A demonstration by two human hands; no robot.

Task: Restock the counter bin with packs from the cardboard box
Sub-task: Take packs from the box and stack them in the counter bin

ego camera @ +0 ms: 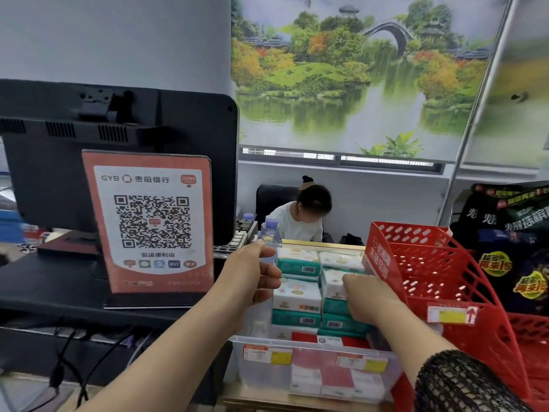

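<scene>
shop counter: clear bin (pixel 258 379), tissue packs (pixel 297 298) stacked inside. left hand (pixel 255 275) curls round their side; right hand (pixel 368 295) pinches top pack (pixel 334 283). advice: square edges, press level.

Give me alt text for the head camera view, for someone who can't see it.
A person's left hand and right hand rest on stacked tissue packs filling a clear plastic bin on a counter. A QR code sign stands to the left, a red basket rack to the right.
</scene>
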